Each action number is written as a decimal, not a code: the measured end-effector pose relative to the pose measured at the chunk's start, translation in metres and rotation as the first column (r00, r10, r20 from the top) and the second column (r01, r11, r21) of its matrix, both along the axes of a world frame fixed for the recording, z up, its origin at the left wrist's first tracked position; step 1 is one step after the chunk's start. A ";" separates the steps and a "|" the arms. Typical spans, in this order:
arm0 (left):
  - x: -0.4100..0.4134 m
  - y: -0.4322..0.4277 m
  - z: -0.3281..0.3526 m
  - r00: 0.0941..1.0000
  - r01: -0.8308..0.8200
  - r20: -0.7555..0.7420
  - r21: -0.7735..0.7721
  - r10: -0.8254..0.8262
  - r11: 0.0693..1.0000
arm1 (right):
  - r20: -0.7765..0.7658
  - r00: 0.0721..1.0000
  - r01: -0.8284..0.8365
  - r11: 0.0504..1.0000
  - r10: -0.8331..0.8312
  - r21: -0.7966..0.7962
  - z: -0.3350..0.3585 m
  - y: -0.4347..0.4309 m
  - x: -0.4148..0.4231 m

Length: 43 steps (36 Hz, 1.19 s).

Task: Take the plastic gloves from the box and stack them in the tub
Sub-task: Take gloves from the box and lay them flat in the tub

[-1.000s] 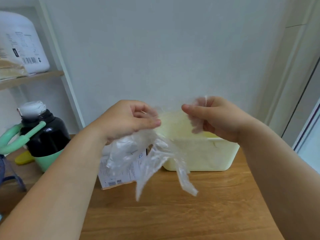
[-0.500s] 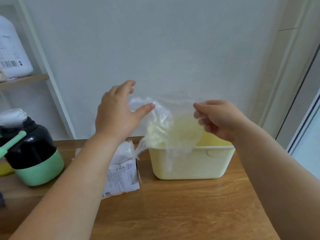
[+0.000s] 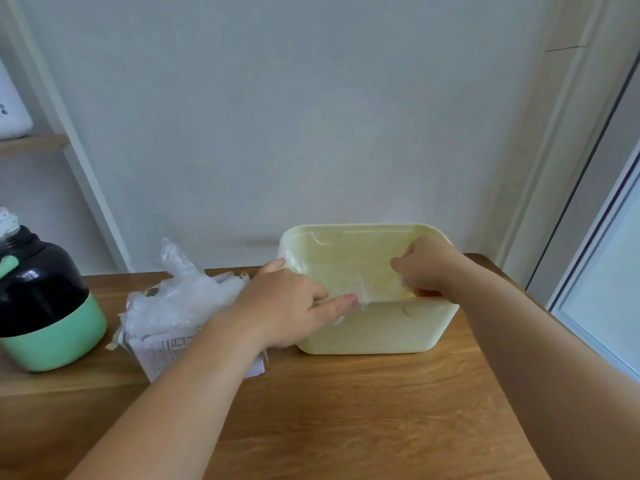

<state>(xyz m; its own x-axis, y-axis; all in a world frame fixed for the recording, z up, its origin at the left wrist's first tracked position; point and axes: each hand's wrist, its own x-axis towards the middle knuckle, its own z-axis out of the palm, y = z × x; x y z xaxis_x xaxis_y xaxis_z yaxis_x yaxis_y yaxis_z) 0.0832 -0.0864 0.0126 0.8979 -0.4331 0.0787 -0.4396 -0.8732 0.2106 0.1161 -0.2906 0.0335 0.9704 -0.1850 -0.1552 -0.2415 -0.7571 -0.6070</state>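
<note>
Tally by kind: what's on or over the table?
Tub: 1
Glove box: 1
Black-and-green jug: 1
Glove held by left hand and right hand: 1
Bunched gloves in box: cannot count
Total: 4 counted

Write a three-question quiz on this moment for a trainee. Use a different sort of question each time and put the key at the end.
1. True or false: the glove box stands to the left of the tub.
2. Multiple choice: the left hand and the right hand both pinch the clear glove. Where is it?
A. At the tub's opening
B. On the shelf
C. Under the bottle
3. Short answer: what colour is the base of the black bottle?

Key: 1 true; 2 A; 3 green.
</note>
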 end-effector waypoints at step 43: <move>0.004 -0.007 0.028 0.945 0.022 -0.324 -0.078 -0.046 0.997 | 0.162 0.976 -0.066 0.909 0.145 -0.412 0.012 0.014 -0.039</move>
